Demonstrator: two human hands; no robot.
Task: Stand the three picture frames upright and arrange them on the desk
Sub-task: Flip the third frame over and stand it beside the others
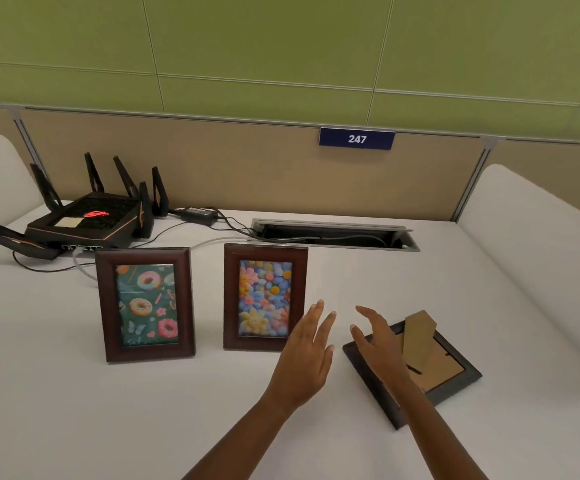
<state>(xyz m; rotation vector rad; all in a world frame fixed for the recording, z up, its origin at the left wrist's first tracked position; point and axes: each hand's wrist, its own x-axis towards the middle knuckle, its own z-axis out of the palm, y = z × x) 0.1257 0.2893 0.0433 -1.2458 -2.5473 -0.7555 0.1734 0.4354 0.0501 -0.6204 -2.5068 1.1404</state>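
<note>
Two dark wooden picture frames stand upright on the white desk [74, 410]: the doughnut frame [145, 303] at the left and the flower frame [265, 297] in the middle. A third frame [435, 370] lies face down at the right, its brown cardboard back and raised stand showing. My left hand [307, 355] hovers open just right of the flower frame, not touching it. My right hand [380, 344] is open above the left part of the lying frame and hides that part; contact cannot be told.
A black router [84, 221] with several antennas sits at the back left, with cables and a power brick [198, 214] beside it. An open cable hatch [333, 233] is set in the desk behind the frames. A beige partition with a "247" sign [357, 138] closes the back.
</note>
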